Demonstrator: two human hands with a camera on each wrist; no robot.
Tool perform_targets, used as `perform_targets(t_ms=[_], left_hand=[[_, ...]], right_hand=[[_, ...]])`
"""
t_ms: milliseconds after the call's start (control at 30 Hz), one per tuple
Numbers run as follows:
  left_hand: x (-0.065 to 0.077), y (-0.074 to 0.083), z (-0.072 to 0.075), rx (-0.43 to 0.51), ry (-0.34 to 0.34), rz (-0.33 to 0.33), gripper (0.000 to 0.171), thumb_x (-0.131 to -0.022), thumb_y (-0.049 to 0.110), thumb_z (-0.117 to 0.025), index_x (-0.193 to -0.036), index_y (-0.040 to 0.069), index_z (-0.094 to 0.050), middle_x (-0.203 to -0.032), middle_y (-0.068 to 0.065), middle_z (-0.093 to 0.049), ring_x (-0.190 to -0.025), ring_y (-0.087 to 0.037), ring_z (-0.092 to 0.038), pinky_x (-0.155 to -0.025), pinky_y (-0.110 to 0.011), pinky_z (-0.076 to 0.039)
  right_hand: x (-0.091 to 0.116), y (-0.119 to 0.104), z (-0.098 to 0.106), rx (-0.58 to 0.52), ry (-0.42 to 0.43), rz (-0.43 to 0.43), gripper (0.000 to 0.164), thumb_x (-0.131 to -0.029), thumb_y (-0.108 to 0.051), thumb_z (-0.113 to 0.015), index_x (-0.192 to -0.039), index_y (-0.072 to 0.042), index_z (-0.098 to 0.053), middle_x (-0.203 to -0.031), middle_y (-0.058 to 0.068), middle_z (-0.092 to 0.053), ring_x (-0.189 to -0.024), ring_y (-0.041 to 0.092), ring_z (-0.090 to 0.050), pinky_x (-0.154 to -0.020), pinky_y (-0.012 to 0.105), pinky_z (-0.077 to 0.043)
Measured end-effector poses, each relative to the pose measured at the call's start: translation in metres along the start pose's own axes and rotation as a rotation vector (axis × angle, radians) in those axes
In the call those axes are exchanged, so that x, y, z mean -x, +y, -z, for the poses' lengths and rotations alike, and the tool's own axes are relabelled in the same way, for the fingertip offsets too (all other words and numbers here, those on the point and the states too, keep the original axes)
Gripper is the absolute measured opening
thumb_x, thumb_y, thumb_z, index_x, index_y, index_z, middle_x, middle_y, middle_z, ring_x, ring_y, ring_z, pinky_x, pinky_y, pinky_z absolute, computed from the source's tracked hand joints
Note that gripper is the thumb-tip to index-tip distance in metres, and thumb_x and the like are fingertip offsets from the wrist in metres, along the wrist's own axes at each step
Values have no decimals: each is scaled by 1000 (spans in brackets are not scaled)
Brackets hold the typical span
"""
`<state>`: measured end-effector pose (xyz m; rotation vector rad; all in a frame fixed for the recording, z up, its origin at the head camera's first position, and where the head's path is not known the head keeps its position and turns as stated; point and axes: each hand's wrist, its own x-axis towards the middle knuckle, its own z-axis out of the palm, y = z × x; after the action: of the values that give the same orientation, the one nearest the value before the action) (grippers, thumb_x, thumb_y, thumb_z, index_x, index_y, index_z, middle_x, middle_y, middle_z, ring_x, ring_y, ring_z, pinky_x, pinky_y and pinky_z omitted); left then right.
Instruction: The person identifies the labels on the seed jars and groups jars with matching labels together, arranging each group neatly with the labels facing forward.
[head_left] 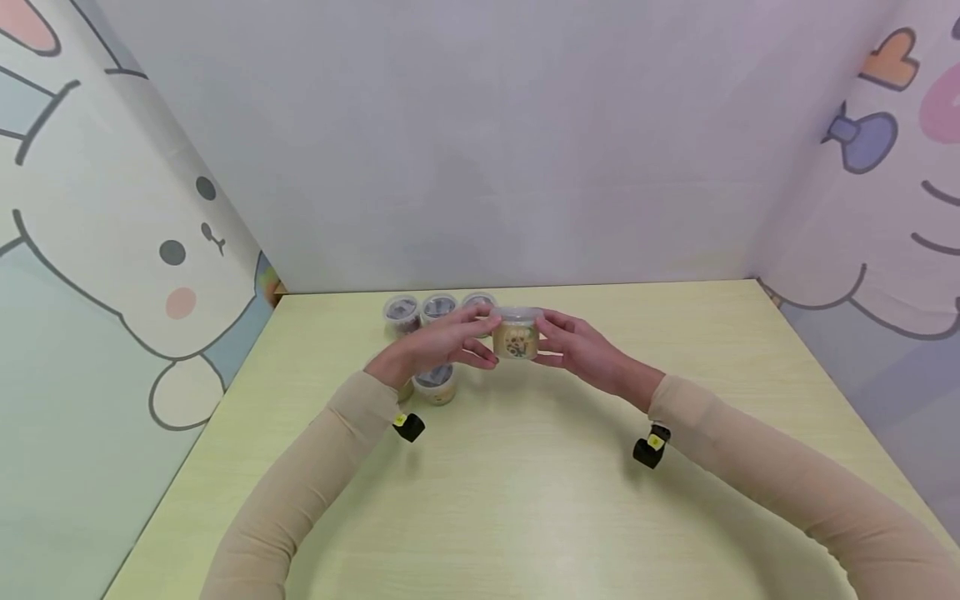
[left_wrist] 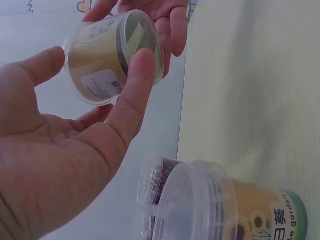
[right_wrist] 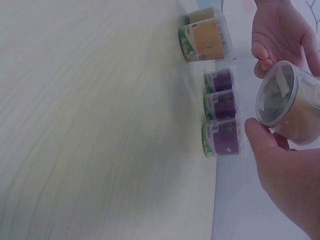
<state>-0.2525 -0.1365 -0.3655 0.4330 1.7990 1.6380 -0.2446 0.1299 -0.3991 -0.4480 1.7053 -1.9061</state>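
Note:
Above the table, between both hands, is a small clear plastic tub [head_left: 516, 335] with a translucent lid and a yellow-tan label. My left hand [head_left: 447, 337] holds its left side, thumb on one end and fingertips at the other in the left wrist view. On the opposite side my right hand [head_left: 585, 350] grips it with thumb and fingers. Close under the left hand stands a lidded tub with an orange sunflower label [left_wrist: 255, 210]. A second orange-labelled tub [right_wrist: 194, 18] is next to it, mostly hidden by the left wrist in the head view.
Three lidded tubs with purple labels [right_wrist: 222, 106] stand in a row near the back edge of the pale wooden table [head_left: 540, 500]. A plain light wall [head_left: 480, 167] rises behind, and cartoon-printed panels [head_left: 135, 250] flank the sides.

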Motion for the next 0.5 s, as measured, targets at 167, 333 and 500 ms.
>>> perform_targets(t_ms=[167,333,500], left_hand=[[0,-2,0,9,0,-2,47,-107,37,-52,-144,10,-40,-131,-19,-53,-95,-32,-67,-98,-54,-50],[0,-4,1,13,0,-2,47,-108,36,-51,-145,10,-40,-131,-19,-53,-97,-34,-67,-101,-61,-44],[1,-4,2,4,-7,-2,46,-107,37,-51,-143,10,-41,-130,-19,-53,-105,-46,-63,-100,-59,-47]], right_hand=[[-1,1,0,16,-7,14,70,-107,-41,-51,-158,-1,-24,-150,21,-40,-136,38,-46,-110,51,-40],[-3,3,1,22,-12,13,69,-107,-41,-51,-157,-2,-26,-149,21,-41,-135,38,-47,-109,51,-41],[-3,4,1,19,-10,7,69,-107,-41,-51,-157,-2,-26,-149,20,-41,-135,38,-47,-110,51,-41]])
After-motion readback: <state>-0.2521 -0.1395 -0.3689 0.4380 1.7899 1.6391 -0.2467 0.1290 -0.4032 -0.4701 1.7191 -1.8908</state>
